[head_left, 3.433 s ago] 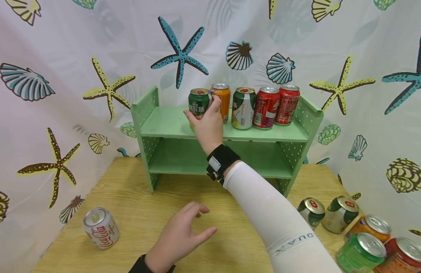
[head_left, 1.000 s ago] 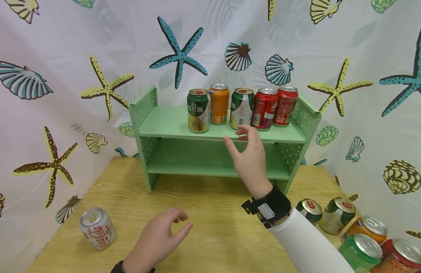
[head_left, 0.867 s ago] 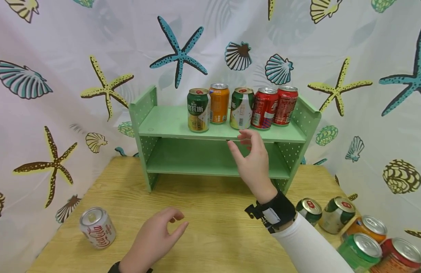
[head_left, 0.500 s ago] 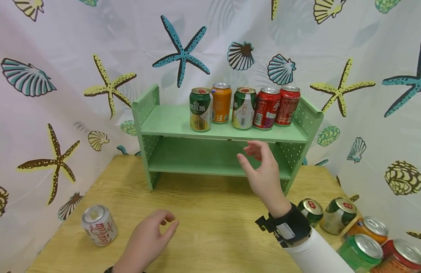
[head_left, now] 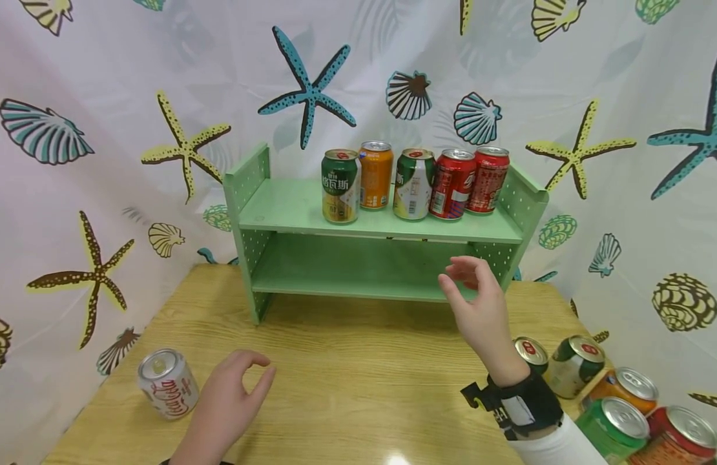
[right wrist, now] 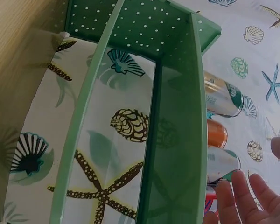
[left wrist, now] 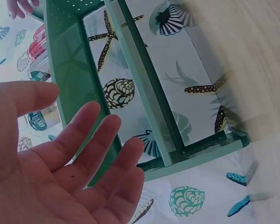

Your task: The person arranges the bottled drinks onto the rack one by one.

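My left hand (head_left: 223, 400) hovers over the table just right of a white Coca-Cola can (head_left: 168, 385), its fingers loosely bent around nothing. In front of the shelf's right half is my right hand (head_left: 480, 310), relaxed and holding nothing. The green two-tier shelf (head_left: 358, 265) bears a row of cans on its top board. From left to right stand a green-and-gold can (head_left: 340, 187), an orange can (head_left: 376, 177), a green-and-white can (head_left: 413, 186), a red can (head_left: 452, 184) and another red can (head_left: 488, 181).
At the table's (head_left: 335, 361) right side stand a dark green can (head_left: 531, 354), a green-and-white can (head_left: 575, 368), an orange can (head_left: 623, 389), a bright green can (head_left: 611, 429) and a red can (head_left: 678, 436). A patterned curtain (head_left: 219, 64) hangs behind and beside the table.
My right hand has let go of the green-and-gold can on the top board and moved down and right, away from the shelf. My left hand has shifted left, nearer the white can.
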`<action>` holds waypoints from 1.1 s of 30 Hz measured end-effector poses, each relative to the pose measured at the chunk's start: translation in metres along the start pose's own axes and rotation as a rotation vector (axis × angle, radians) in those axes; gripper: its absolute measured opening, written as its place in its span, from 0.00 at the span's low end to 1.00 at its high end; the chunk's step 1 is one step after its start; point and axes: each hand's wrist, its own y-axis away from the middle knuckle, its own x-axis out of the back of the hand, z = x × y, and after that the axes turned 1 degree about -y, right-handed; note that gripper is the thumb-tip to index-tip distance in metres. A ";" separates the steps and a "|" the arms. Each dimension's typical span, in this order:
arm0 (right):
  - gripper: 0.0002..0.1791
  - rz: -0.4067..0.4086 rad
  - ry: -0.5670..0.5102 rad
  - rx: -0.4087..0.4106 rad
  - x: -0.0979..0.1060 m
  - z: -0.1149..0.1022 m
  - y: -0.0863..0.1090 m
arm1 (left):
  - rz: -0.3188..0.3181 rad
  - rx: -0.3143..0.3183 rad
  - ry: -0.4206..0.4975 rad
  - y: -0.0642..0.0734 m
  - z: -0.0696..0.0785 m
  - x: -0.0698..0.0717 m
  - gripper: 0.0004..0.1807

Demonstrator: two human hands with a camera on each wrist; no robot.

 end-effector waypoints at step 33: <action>0.34 -0.286 0.294 0.100 0.011 0.036 0.046 | 0.448 -0.039 -0.202 -0.002 -0.050 0.034 0.34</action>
